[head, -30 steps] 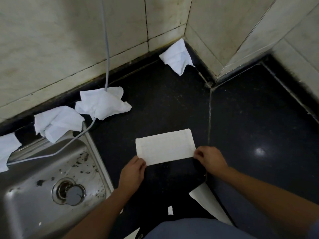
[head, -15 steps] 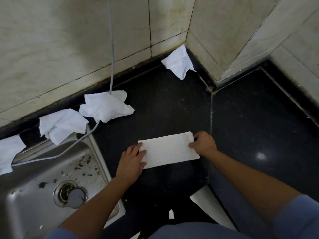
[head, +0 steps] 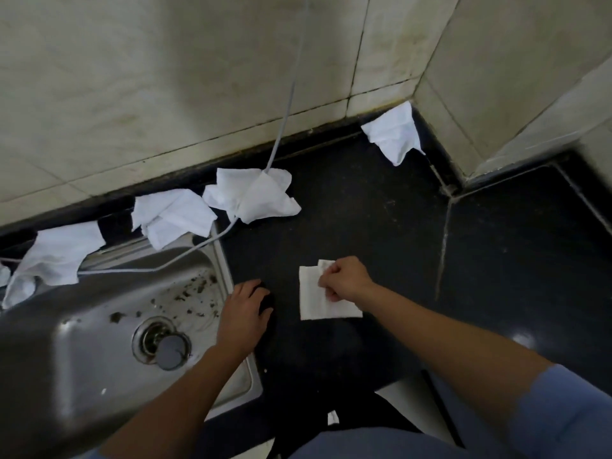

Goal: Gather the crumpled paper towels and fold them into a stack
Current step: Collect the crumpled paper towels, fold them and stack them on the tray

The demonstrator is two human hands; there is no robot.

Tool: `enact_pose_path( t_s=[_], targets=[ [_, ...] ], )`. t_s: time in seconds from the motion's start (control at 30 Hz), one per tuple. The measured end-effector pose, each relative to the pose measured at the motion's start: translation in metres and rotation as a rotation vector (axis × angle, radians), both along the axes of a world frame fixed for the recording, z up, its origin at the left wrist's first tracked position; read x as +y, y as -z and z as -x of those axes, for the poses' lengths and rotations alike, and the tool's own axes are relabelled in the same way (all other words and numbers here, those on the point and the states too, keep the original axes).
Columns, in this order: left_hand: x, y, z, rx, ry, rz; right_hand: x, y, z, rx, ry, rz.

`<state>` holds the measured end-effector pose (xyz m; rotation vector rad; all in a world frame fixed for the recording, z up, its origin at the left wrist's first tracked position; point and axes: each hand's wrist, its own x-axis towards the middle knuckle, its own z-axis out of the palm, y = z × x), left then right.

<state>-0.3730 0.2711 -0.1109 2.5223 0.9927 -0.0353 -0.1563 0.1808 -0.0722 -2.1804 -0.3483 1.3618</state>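
White folded towel [head: 311,303] | small rectangle (faintly lined) | right hand [head: 344,280] pinches edge

Dim overall, with soft light from above falling on the pale tiled wall [head: 165,77], brightest near its upper middle and fading toward the corners. The black countertop [head: 496,260] swallows most light, save one small hazy glare spot at its right. The steel sink [head: 82,342] carries a dull, smeared sheen. The crumpled paper towels [head: 255,197] glow white, nearly washed of detail; the folded paper towel [head: 311,299] shows only faint texture. Grout lines bow toward the edges, and everything is slightly soft
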Motion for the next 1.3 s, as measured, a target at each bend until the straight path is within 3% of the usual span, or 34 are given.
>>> enact_pose_path(
  t_s=[0.27, 0.4, 0.43, 0.57, 0.7, 0.8, 0.97, 1.13, 1.3],
  targets=[
    [-0.001, -0.006, 0.021, 0.019, -0.088, 0.044, 0.024, 0.032, 0.033, -0.154, -0.118, 0.058],
    [-0.004, -0.007, 0.008, -0.006, -0.050, 0.034, 0.018, 0.022, 0.030, -0.093, -0.181, -0.014],
    [-0.004, -0.008, 0.001, -0.018, -0.026, 0.026, 0.012, 0.020, 0.025, -0.120, -0.182, -0.045],
    [-0.015, -0.012, -0.038, -0.069, 0.222, -0.044, -0.022, 0.019, 0.002, -0.520, -0.362, -0.093],
    [-0.023, -0.007, -0.067, 0.162, 0.458, -0.026, -0.031, 0.034, -0.011, -0.505, -0.421, -0.099],
    [-0.018, 0.003, -0.066, 0.288, 0.452, 0.001, -0.030, 0.039, -0.017, -0.463, -0.289, -0.129],
    [-0.018, 0.004, -0.064, 0.266, 0.430, 0.017, -0.081, 0.047, 0.002, -0.550, -0.587, -0.194],
    [-0.019, 0.003, -0.064, 0.288, 0.424, 0.031, -0.114, 0.056, -0.008, -0.605, -0.652, -0.200],
    [-0.022, -0.012, -0.053, 0.193, 0.320, 0.022, -0.076, 0.029, -0.033, -0.662, -0.642, -0.249]
  ],
)
